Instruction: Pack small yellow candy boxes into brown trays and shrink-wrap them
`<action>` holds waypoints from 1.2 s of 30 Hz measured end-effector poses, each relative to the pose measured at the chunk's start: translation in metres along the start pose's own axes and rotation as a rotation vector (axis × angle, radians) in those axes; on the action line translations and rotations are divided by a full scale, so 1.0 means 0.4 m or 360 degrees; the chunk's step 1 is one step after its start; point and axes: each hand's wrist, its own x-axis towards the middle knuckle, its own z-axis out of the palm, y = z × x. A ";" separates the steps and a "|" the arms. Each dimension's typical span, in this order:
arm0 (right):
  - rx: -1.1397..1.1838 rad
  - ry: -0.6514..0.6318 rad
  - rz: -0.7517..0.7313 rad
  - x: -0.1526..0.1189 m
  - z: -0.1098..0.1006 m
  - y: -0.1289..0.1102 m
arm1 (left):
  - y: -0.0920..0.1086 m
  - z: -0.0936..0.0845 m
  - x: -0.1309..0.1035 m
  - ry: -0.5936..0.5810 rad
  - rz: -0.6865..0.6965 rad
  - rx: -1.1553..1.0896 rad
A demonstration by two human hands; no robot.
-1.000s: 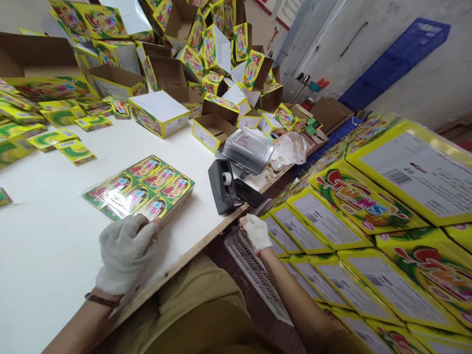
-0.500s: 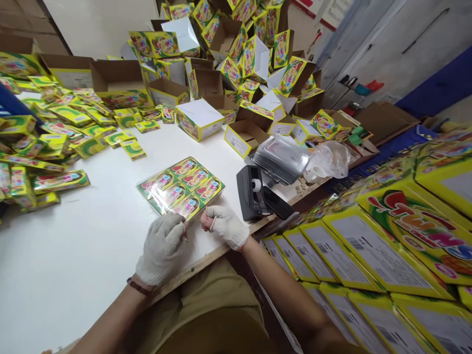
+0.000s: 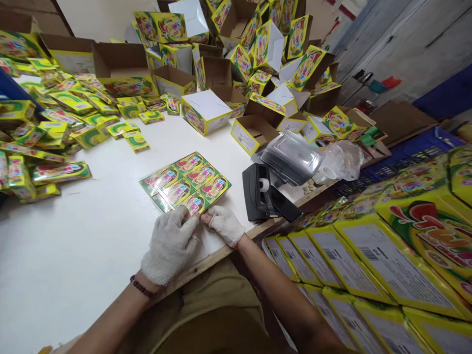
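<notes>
A flat block of several green and yellow packs [image 3: 186,179] lies on the white table, with a glossy clear film over it. My left hand [image 3: 171,243], in a white glove with bare fingertips, rests at the block's near corner, its fingers bent against the edge. Just right of it, my right hand [image 3: 223,224], gloved the same way, has its fingers closed at the near right edge. Whatever is between those fingertips is too small to make out. A black tape dispenser [image 3: 255,196] with a white roll stands to the right of the block.
Small yellow packs [image 3: 73,103] are heaped at the left. Open display boxes [image 3: 214,73] are piled at the back. A clear plastic container [image 3: 291,155] and a white cup [image 3: 324,175] sit beyond the dispenser. Stacked full cartons [image 3: 394,255] fill the right side below the table edge.
My left hand has moved slightly right and its fingers have come onto the block's near edge. My right hand has come closer to that edge. The camera view has shifted a little.
</notes>
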 end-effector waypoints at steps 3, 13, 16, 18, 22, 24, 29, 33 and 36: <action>-0.0250 0.0205 0.0001 0.007 0.017 0.022 | -0.003 0.021 0.014 0.0056 -0.0005 0.0044; -0.1036 0.0777 -0.0876 -0.075 0.036 -0.037 | -0.071 0.000 0.076 0.0049 -0.0240 -0.0473; -0.1398 0.0709 -0.1141 -0.075 0.124 -0.057 | -0.171 0.003 0.118 0.0171 -0.0802 -0.0441; -0.1605 0.0637 -0.1135 -0.063 0.174 -0.051 | -0.228 0.004 0.131 0.0025 -0.1220 -0.0589; -0.1844 0.0476 -0.1141 -0.034 0.151 -0.006 | -0.237 -0.015 0.084 -0.0205 -0.1514 -0.0935; -0.1873 0.0415 -0.1284 -0.028 0.082 0.021 | -0.187 -0.029 0.034 -0.0157 -0.1508 -0.0962; -0.1905 0.0504 -0.1491 -0.027 -0.075 0.073 | -0.050 -0.016 -0.060 0.0082 -0.1361 -0.0876; -0.2007 0.0571 -0.1449 -0.033 -0.087 0.090 | -0.054 0.024 -0.062 0.0345 -0.0493 -0.0490; -0.2010 0.0482 -0.1432 -0.055 -0.074 0.074 | -0.094 0.029 -0.043 0.0298 0.0227 -0.0256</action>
